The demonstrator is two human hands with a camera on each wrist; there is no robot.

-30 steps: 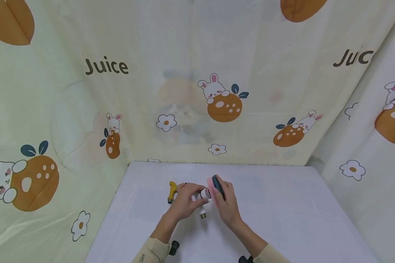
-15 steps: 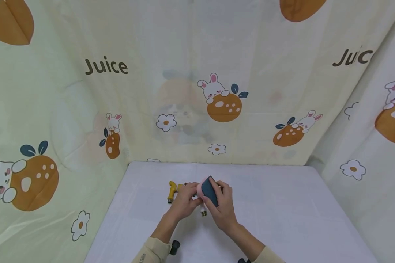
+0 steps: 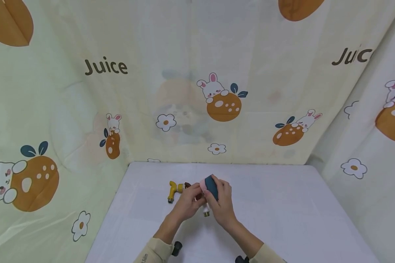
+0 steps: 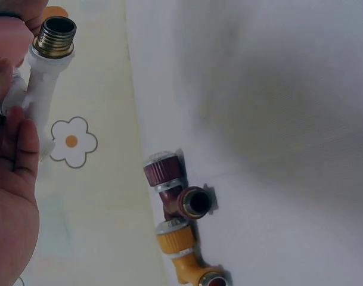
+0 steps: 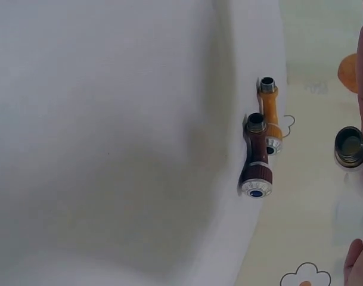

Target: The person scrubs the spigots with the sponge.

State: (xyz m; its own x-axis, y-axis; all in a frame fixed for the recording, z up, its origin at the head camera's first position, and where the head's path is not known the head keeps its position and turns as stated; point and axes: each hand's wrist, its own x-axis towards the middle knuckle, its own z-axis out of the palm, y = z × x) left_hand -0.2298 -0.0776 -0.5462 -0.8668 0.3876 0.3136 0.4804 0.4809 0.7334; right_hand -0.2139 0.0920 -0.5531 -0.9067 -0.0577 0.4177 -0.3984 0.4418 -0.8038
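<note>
My left hand (image 3: pixel 188 203) grips a white valve fitting (image 3: pixel 206 209) over the middle of the table. Its threaded brass end points toward me, below the fingers. In the left wrist view the white body (image 4: pixel 43 86) shows as a branched pipe, partly covered by fingers. A two-layer sponge (image 3: pixel 211 187), pink on one side and dark teal on the other, is in my right hand (image 3: pixel 224 204), between thumb and fingers. The sponge's pink side lies right at the fitting's upper end, which the left fingers and sponge hide. The right wrist view catches only the threaded opening (image 5: pixel 351 147).
Left of my hands, a yellow valve fitting (image 3: pixel 172 191) lies on the white-covered table (image 3: pixel 283 212). A dark red valve fitting (image 5: pixel 258 156) lies next to it. Behind the table's far edge hangs a printed curtain (image 3: pixel 256 73), and more curtain hangs at both sides.
The right hand has brought the sponge leftward onto the fitting's upper end, turning its teal side into view. Both hands have since shifted slightly right, showing more of the yellow fitting.
</note>
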